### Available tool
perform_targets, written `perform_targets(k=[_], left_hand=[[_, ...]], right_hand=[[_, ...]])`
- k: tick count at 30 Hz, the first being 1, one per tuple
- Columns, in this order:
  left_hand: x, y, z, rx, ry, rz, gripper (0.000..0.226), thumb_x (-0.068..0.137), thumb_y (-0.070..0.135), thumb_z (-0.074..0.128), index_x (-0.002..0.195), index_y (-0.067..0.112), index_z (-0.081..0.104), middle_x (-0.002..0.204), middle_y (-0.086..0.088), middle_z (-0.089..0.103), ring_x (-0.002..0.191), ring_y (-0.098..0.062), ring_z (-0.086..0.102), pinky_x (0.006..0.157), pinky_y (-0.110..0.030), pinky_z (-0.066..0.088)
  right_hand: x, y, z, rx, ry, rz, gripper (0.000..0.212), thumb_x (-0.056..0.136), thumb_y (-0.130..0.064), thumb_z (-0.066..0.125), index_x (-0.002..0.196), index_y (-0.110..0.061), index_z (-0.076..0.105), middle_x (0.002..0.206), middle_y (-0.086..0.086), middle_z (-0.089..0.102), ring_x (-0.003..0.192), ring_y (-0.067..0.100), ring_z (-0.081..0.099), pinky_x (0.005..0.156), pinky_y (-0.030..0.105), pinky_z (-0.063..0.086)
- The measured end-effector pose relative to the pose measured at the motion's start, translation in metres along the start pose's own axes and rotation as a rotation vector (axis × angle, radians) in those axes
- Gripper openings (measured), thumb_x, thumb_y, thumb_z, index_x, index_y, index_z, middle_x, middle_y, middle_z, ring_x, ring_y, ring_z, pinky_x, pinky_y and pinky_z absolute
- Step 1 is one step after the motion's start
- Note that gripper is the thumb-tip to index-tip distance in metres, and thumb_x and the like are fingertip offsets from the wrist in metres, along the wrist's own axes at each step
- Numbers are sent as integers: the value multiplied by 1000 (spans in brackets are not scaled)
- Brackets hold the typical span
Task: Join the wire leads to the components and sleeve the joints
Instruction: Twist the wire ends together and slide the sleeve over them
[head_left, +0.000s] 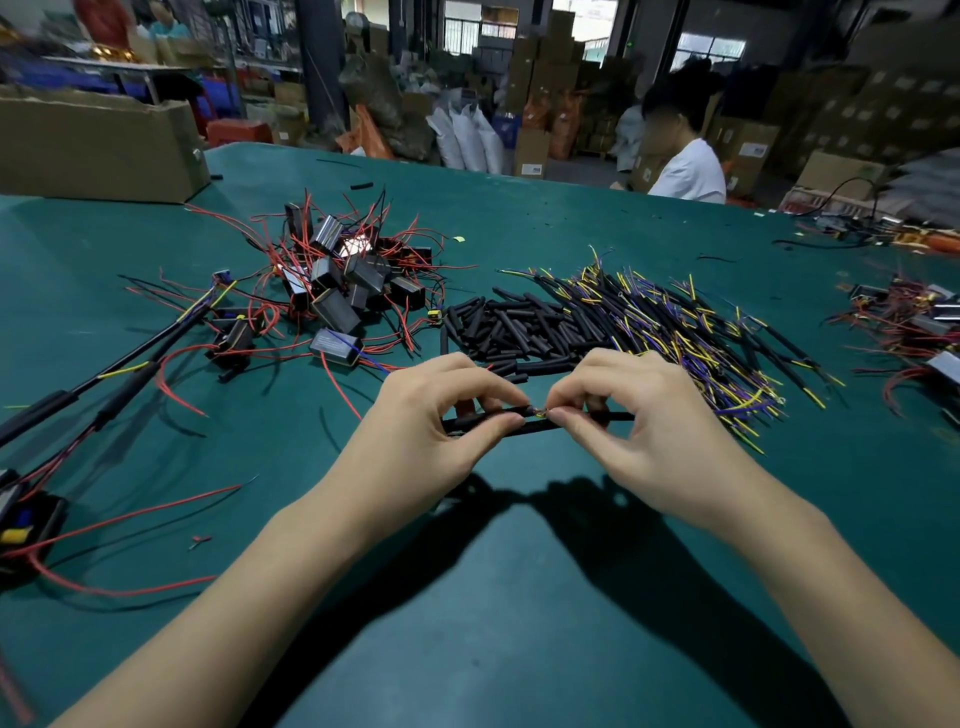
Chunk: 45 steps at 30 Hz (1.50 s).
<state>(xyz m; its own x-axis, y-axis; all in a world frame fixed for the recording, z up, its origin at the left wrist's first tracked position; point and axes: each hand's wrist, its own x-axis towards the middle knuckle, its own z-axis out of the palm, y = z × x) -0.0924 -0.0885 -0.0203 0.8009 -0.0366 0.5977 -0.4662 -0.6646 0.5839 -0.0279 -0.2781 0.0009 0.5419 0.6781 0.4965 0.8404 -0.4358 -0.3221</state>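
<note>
Over the green table my left hand pinches a black sleeved lead lying level, and my right hand pinches another black lead end to end with it. The bare wire ends meet between my fingertips at a small joint. Behind my hands lies a heap of short black sleeves. To its right is a pile of black leads with yellow and purple wires. A pile of black box components with red wires sits at the back left.
Finished cable lengths run along the left edge toward a black part. More components lie at the far right. A cardboard box stands at the back left. A person in white sits beyond the table.
</note>
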Motion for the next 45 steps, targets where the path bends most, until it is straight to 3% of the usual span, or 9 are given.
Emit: perform_targets(k=[9,16,19,23,27,31,34,38,45], left_hand=[[0,1,7,-66,-11,9,9,81,10,74,88,15,77,78,-3,64,71,-16,60,67,-28,47],[0,2,5,-92,26,-39,7,82,12,73,87,15,76,80,1,67,75,-11,62,72,-27,47],[0,2,5,-85,20,-56,6,83,13,72,86,16,76,80,5,68,76,-7,62,73,-24,46],[-1,-2,7,-70,-11,-106,7,88,19,67,85,20,74,81,10,69,80,-10,63,76,-36,50],[-1,-1,7,-55,-39,-169,9,85,35,55,80,37,62,82,14,66,85,-10,63,78,-41,50],[-1,1,6,-78,-49,-189,10,89,27,63,81,33,66,79,17,64,81,-5,61,77,-34,48],[-1,3,5,-96,-52,-212,10,88,22,67,81,30,69,77,17,66,76,1,59,71,-24,42],[1,8,4,-105,-67,-264,10,87,28,67,79,32,69,79,15,69,84,-10,64,81,-40,50],[2,14,1,-114,-43,-341,25,78,45,55,79,25,71,79,10,70,86,-15,65,82,-42,50]], right_hand=[[0,-3,4,-59,-28,3,8,87,-16,65,83,-21,70,77,-12,56,70,15,53,72,35,34],[2,-3,4,125,61,69,6,83,-13,70,81,-18,68,76,-12,63,70,7,54,72,29,44],[1,-4,3,75,50,29,3,82,-19,66,80,-20,66,76,-15,62,69,5,53,72,29,41],[1,-6,6,21,54,2,5,84,-22,62,80,-19,64,75,-16,58,67,7,52,71,30,38],[2,-7,8,136,66,-11,5,85,-11,64,80,-11,66,74,-11,58,66,7,51,66,25,43],[1,-6,9,200,76,12,7,84,-5,66,79,-9,67,74,-14,58,68,-1,50,66,12,37],[1,-6,12,222,84,64,10,85,-6,67,79,-15,68,74,-14,61,68,4,51,65,11,35],[2,-6,13,235,110,88,14,83,-6,70,79,-19,69,72,-13,63,67,8,52,64,12,36],[4,-11,8,116,59,-8,12,80,-18,66,90,-12,68,77,-11,61,68,-4,52,69,10,38]])
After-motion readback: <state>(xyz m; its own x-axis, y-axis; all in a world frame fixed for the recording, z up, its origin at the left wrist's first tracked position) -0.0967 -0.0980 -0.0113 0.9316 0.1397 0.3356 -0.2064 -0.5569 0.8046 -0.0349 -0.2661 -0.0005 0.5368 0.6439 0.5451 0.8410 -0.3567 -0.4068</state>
